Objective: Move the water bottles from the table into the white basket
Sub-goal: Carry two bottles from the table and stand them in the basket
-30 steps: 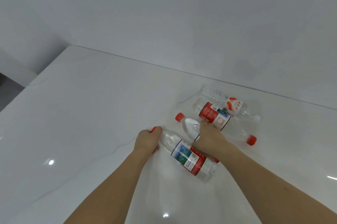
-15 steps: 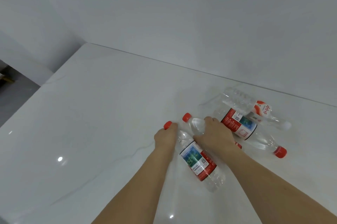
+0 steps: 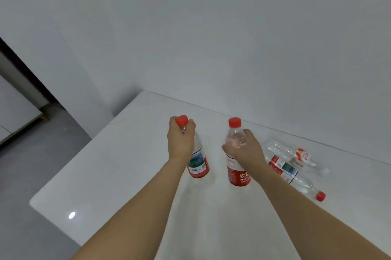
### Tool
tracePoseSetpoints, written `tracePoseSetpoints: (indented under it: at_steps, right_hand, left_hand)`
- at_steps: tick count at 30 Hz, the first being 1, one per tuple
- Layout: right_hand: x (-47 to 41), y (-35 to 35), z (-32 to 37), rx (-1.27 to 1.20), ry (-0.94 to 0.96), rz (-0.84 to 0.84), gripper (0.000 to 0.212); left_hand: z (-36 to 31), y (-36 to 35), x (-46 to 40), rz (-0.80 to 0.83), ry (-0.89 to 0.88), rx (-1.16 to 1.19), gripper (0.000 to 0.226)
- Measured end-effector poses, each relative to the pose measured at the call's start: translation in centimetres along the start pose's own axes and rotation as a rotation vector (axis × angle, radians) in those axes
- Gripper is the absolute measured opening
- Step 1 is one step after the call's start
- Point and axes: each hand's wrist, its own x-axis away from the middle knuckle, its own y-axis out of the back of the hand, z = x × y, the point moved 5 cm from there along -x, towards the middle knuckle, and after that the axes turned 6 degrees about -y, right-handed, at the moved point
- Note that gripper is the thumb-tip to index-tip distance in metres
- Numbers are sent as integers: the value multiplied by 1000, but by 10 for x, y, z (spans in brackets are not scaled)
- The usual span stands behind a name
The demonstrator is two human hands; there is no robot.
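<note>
Now both hands grip upright bottles.

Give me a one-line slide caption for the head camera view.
Left hand and right hand each hold a red-capped bottle upright; two more bottles lie on the white table.

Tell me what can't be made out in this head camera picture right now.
- White basket: nowhere in the head view, so its place is unknown.
- Left bottle: neck hidden by the left hand.
- Right bottle: its right side hidden by the right hand.
- Two bottles lying on the table: one with a red cap is partly behind the right forearm; the far one has labels too blurred to read.
</note>
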Motion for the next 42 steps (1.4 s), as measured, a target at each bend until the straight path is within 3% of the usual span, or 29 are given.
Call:
tracePoseSetpoints:
  at_steps: [7,17,25,30,33,39,42]
  right_hand:
    - [73,1,157,-332,273,-65,45]
    - [174,-17,339,-636,582,107,32]
    - [226,-123,429,-580,703,186,32]
    - [242,-231,489,-563,739,209,23]
    - [253,-306,525,-558,734,265,21]
    - [277,-438,580,-505,745,325,33]
    - [276,-487,600,-519,685,323,19]
  left_hand:
    - [-164,94,-18,-86,-231,94,9]
    - [-316,240,1,-261,-486,83,6]
    - [-337,374,-28,-387,-562,129,7]
    - [-325,485,-67,-422,-579,106,14]
    - [-320,559,-90,-453,-589,57,7]
    - [-310,681,-130,-534,-597,-24,6]
    - [-297,723,-152,-567,-574,-16,6]
